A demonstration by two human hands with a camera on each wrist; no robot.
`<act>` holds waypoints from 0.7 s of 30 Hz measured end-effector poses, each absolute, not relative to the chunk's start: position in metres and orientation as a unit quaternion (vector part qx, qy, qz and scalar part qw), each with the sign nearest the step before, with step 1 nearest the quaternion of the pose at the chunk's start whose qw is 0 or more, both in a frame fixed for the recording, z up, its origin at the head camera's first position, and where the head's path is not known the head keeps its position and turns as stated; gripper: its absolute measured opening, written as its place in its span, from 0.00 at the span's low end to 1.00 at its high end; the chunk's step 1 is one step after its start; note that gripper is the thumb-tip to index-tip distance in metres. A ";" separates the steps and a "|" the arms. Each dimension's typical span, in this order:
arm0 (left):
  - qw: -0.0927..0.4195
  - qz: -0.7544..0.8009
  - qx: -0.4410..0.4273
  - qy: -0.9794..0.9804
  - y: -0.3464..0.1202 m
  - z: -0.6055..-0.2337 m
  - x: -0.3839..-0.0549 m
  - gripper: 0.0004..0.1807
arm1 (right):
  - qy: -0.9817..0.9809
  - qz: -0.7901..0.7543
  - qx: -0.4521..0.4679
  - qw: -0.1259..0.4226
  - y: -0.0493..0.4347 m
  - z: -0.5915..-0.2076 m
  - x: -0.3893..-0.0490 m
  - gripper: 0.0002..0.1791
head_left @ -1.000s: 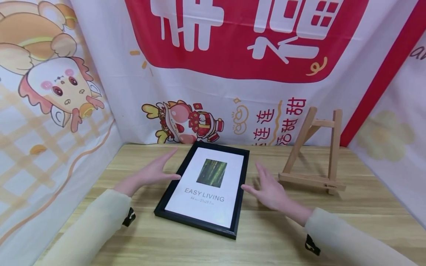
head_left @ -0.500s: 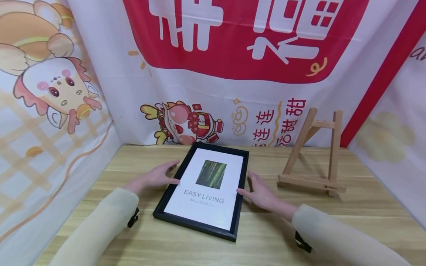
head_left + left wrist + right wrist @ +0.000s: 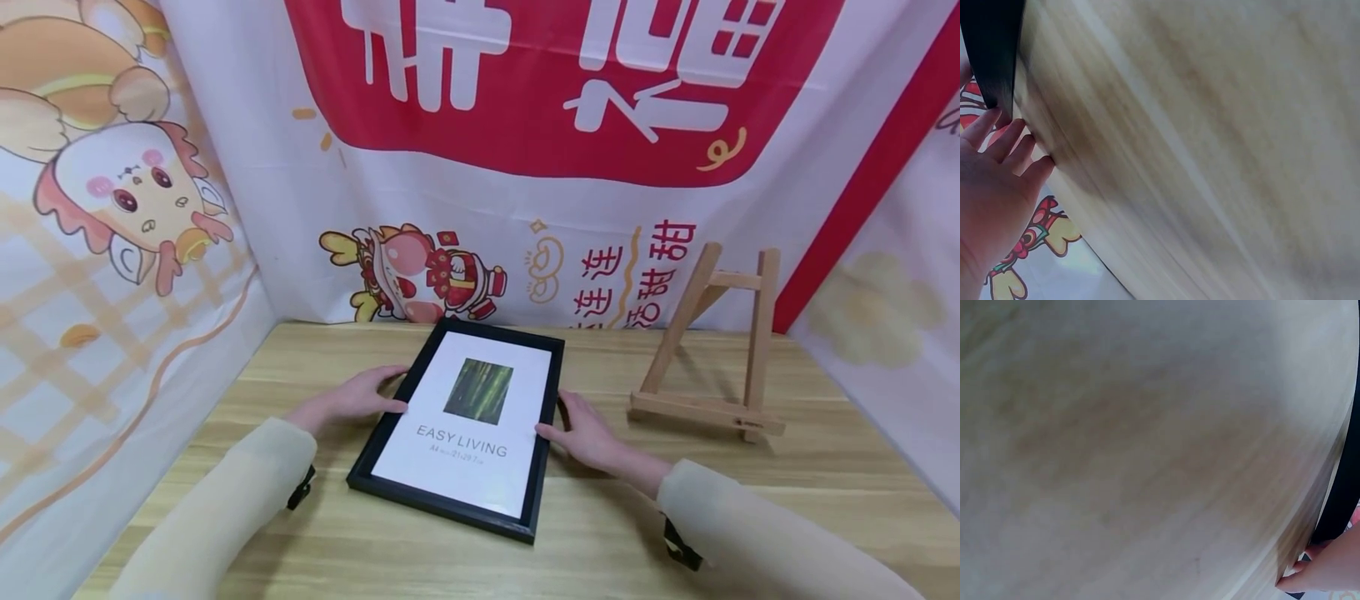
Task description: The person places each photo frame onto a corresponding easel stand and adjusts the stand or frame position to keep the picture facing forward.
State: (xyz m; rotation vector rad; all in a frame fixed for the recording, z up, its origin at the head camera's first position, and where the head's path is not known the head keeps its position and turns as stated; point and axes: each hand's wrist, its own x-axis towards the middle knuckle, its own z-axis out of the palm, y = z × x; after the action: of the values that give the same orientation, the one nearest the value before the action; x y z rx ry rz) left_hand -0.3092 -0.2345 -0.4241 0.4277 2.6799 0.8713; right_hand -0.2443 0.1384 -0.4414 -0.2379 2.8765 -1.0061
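A black picture frame (image 3: pixel 459 467) lies flat on the wooden table, slightly turned. Behind its front is a white sheet with a green forest photo and the words "EASY LIVING". My left hand (image 3: pixel 358 395) grips its left side, thumb on the top of the border and fingers along the outer edge. On the opposite side my right hand (image 3: pixel 588 435) holds the border the same way. In the left wrist view, the fingertips of the left hand (image 3: pixel 1000 175) meet the dark frame edge (image 3: pixel 996 56). The right wrist view shows part of the right hand (image 3: pixel 1332 565) at the frame's side (image 3: pixel 1338 500).
A small wooden easel (image 3: pixel 708 342) stands on the table (image 3: pixel 315 533) to the right of the frame. A printed cloth (image 3: pixel 555 208) hangs behind the table, close to the frame's far edge. Patterned cloth (image 3: pixel 135 333) also covers the left side.
Both hands have closed in from beside the picture frame and taken hold of its left and right borders. The frame and the easel have not visibly moved on the table.
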 end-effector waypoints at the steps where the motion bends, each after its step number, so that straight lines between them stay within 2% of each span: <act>1: 0.147 0.304 0.147 0.930 -0.234 -0.424 -0.310 0.44 | 0.938 -0.334 -0.077 0.041 0.138 -0.441 -0.244 0.44; 6: 0.161 0.330 0.126 0.922 -0.232 -0.425 -0.311 0.44 | 0.925 -0.368 -0.081 0.039 0.138 -0.442 -0.246 0.42; 12: 0.180 0.383 0.095 0.901 -0.231 -0.428 -0.312 0.43 | 0.903 -0.419 -0.067 0.062 0.135 -0.441 -0.246 0.40; 21: 0.182 0.430 0.098 0.879 -0.230 -0.429 -0.307 0.42 | 0.876 -0.477 -0.037 0.067 0.136 -0.438 -0.245 0.40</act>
State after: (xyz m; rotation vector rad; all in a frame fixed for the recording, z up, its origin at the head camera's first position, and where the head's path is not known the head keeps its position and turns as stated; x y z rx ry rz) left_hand -0.3069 -0.2299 -0.4288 0.2771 2.4802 1.2151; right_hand -0.2445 0.1355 -0.4382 -0.1105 2.6403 -1.4372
